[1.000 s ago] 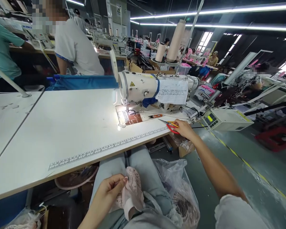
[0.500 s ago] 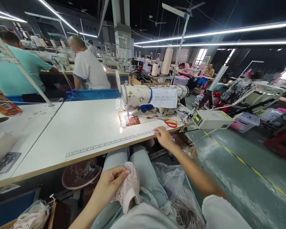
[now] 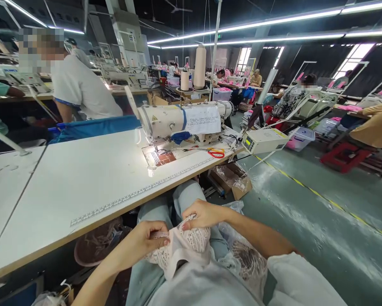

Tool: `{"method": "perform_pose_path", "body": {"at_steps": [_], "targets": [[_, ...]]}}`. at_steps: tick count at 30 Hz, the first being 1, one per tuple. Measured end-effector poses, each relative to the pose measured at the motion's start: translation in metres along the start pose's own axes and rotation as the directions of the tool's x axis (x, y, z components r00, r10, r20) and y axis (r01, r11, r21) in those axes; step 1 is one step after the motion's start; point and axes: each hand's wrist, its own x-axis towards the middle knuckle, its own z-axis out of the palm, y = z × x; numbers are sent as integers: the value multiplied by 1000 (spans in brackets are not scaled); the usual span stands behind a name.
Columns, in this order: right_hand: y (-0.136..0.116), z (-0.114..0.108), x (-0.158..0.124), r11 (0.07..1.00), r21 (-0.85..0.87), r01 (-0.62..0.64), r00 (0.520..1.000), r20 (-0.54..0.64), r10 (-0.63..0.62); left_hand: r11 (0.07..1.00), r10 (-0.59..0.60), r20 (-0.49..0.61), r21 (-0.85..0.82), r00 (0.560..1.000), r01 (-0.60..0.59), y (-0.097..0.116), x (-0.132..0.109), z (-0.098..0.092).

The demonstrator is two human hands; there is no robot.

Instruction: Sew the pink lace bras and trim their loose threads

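A pale pink lace bra (image 3: 197,242) lies across my lap, its two lace parts spread on either side of a plain middle. My left hand (image 3: 142,242) pinches its left upper edge between thumb and fingers. On the other side, my right hand (image 3: 203,214) grips the upper lace edge, thumb in front. Both hands are below the table edge, close to my body. Beyond them stands a white sewing machine (image 3: 165,121) with its lamp lit over the needle plate. Red-handled scissors (image 3: 215,153) rest on the table to the right of the needle area.
The white table (image 3: 82,182) has a ruler strip (image 3: 140,193) along its front edge. A control box (image 3: 265,140) juts out at the right. Under the table sit a pink basin (image 3: 82,251) and a cardboard box (image 3: 241,187). A clear plastic bag (image 3: 254,265) lies beside my right leg.
My right hand has come back from the table's front edge to my lap and taken hold of the bra, which is now spread wider between both hands. The view has turned right.
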Motion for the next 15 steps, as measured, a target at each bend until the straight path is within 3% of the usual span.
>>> {"method": "perform_pose_path", "body": {"at_steps": [3, 6, 9, 12, 15], "targets": [[7, -8, 14, 995, -83, -57, 998, 5, 58, 995, 69, 41, -78, 997, -65, -5, 13, -8], [28, -33, 27, 915, -330, -231, 968, -174, 182, 985, 60, 99, -167, 993, -43, -10, 33, -6], [58, -87, 33, 762, -415, -497, 823, -504, 262, 969, 17, 147, -246, 989, 20, -17, 50, -4], [90, -150, 28, 610, -388, -691, 652, -698, 295, 955, 25, 145, -295, 989, 20, -25, 63, -7], [115, -193, 22, 522, -391, -758, 609, -711, 352, 959, 69, 115, -281, 991, -34, -34, 80, -7]]}}
